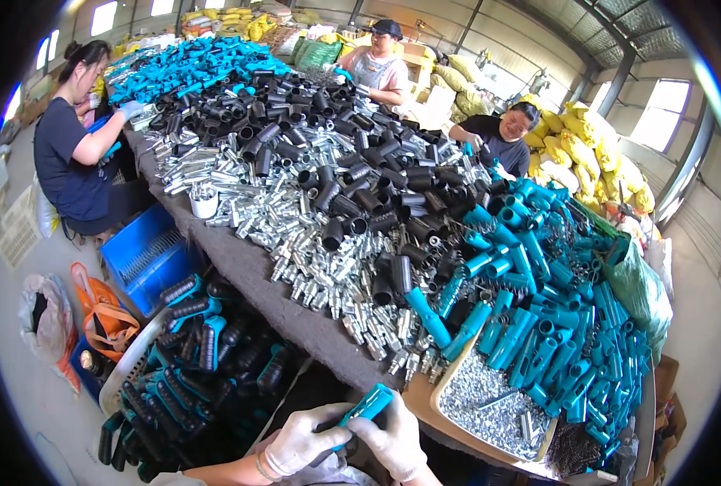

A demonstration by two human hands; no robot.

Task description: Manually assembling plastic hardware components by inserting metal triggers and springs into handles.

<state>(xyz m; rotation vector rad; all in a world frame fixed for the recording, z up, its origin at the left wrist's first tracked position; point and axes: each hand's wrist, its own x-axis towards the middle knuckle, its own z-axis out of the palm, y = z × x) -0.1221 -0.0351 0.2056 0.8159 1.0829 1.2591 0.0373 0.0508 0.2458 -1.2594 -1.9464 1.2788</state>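
Note:
My left hand [302,441] and my right hand [394,444], both in white gloves, meet at the bottom edge and together hold one teal plastic handle piece [367,405], tilted up to the right. Just ahead lies the grey felt-covered table [247,267]. A pile of teal handle pieces [555,324] sits to my right, short black tubes [360,186] fill the middle, and shiny metal fittings [296,243] spread along the near edge.
A white basket [130,360] of assembled teal-and-black handles stands at lower left, beside a blue crate [146,255]. A tray of small metal parts [490,409] sits at right. Three other people [81,138] [377,65] [502,134] work around the table. Yellow sacks [587,138] are stacked behind.

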